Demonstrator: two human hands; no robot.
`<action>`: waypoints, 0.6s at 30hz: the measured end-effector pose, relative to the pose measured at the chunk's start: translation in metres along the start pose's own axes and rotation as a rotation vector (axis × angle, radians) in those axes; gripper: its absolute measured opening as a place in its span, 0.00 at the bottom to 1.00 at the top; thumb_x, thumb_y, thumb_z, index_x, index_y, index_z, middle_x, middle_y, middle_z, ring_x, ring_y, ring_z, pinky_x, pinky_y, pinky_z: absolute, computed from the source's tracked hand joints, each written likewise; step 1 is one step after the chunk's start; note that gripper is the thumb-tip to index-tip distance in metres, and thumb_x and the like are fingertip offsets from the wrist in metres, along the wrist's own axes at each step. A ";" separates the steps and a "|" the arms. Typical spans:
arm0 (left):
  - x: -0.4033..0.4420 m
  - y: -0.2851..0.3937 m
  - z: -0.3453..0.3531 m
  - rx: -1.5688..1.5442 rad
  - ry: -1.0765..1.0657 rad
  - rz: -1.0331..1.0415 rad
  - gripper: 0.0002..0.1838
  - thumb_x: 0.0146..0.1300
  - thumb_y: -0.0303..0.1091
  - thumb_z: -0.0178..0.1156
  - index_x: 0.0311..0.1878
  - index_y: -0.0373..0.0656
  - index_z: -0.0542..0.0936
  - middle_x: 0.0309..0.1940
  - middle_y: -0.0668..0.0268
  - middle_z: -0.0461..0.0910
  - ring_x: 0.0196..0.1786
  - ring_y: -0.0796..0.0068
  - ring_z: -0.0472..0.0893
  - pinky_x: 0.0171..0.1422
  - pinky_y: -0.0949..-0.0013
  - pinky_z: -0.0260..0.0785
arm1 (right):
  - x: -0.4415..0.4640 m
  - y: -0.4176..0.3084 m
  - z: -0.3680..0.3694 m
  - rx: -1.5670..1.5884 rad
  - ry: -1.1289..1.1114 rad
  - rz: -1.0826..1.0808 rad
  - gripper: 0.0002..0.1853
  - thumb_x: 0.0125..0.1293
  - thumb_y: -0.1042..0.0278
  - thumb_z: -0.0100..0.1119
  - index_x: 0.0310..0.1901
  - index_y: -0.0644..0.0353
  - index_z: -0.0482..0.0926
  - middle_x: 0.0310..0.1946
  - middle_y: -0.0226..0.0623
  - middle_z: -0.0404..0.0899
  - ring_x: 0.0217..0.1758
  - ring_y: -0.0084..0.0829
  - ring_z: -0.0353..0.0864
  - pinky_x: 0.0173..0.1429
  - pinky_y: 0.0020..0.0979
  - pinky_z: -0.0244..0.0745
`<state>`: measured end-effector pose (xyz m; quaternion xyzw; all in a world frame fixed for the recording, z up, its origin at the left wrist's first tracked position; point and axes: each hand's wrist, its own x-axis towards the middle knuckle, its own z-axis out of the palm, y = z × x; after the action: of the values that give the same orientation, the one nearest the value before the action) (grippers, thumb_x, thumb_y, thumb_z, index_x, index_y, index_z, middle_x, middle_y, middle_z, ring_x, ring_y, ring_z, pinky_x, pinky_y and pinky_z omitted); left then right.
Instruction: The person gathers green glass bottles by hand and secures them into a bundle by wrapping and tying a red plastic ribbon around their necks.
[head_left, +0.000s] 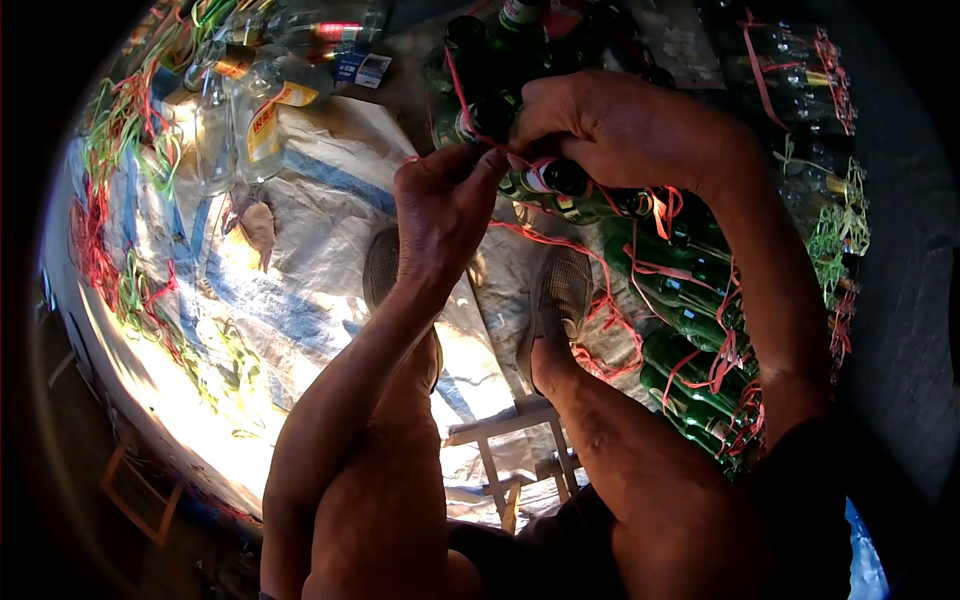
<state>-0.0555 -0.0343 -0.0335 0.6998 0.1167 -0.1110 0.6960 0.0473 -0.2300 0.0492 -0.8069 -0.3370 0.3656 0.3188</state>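
Observation:
Red plastic twine (455,80) runs around the necks of a cluster of dark green glass bottles (465,40). My left hand (445,205) pinches the twine between thumb and forefinger at the near side of the cluster. Close beside it, my right hand (600,130) is closed over the bottles, its fingertips on the same twine; part of its grip is hidden. A bottle neck with a white label (545,178) shows just under my right hand. The lower parts of the bottles are mostly covered by my hands and by shadow.
Green bottles tied with red twine (690,270) lie to the right, with more bundles (800,80) behind. Clear bottles with yellow labels (262,135) lie at upper left. Loose red twine (610,300) trails near my right shoe (562,290). A sheet (330,250) covers the ground.

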 end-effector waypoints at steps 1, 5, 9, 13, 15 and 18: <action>0.000 -0.001 -0.001 0.029 0.001 -0.017 0.15 0.75 0.37 0.72 0.53 0.33 0.91 0.38 0.70 0.90 0.41 0.87 0.79 0.47 0.77 0.71 | 0.000 -0.002 0.000 -0.103 0.025 -0.027 0.10 0.69 0.78 0.63 0.50 0.61 0.87 0.42 0.39 0.82 0.52 0.42 0.85 0.55 0.41 0.79; -0.002 0.003 0.003 -0.006 0.048 0.028 0.15 0.76 0.36 0.70 0.49 0.30 0.90 0.33 0.69 0.88 0.37 0.86 0.77 0.41 0.74 0.70 | -0.007 -0.014 -0.001 -0.389 0.111 -0.074 0.06 0.69 0.73 0.66 0.46 0.61 0.85 0.42 0.41 0.81 0.52 0.49 0.85 0.53 0.47 0.79; -0.003 0.002 0.001 0.016 0.021 0.011 0.15 0.76 0.39 0.70 0.51 0.34 0.91 0.34 0.73 0.87 0.38 0.87 0.76 0.43 0.76 0.68 | -0.012 -0.018 0.001 -0.541 0.196 -0.118 0.05 0.68 0.72 0.67 0.43 0.62 0.83 0.42 0.40 0.82 0.47 0.51 0.86 0.51 0.49 0.79; -0.009 0.016 0.004 0.088 0.019 0.028 0.16 0.78 0.40 0.69 0.50 0.34 0.91 0.32 0.74 0.85 0.37 0.87 0.74 0.41 0.75 0.66 | -0.015 -0.018 0.000 -0.584 0.236 -0.144 0.06 0.65 0.73 0.69 0.42 0.61 0.83 0.41 0.40 0.82 0.46 0.50 0.86 0.50 0.48 0.80; -0.009 0.016 0.005 0.079 0.005 0.046 0.17 0.78 0.41 0.68 0.50 0.33 0.90 0.31 0.74 0.84 0.36 0.87 0.73 0.40 0.75 0.66 | -0.019 -0.024 0.000 -0.633 0.228 -0.089 0.07 0.63 0.73 0.70 0.41 0.61 0.82 0.40 0.39 0.81 0.47 0.49 0.85 0.51 0.48 0.80; -0.009 0.014 0.006 0.058 -0.011 0.080 0.18 0.78 0.42 0.68 0.50 0.33 0.90 0.30 0.74 0.82 0.35 0.87 0.72 0.39 0.75 0.64 | -0.026 -0.023 0.001 -0.641 0.324 -0.148 0.08 0.60 0.74 0.70 0.40 0.60 0.82 0.39 0.38 0.81 0.49 0.46 0.83 0.52 0.47 0.79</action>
<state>-0.0593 -0.0406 -0.0177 0.7231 0.0817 -0.0903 0.6799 0.0258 -0.2369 0.0762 -0.8868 -0.4369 0.0850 0.1247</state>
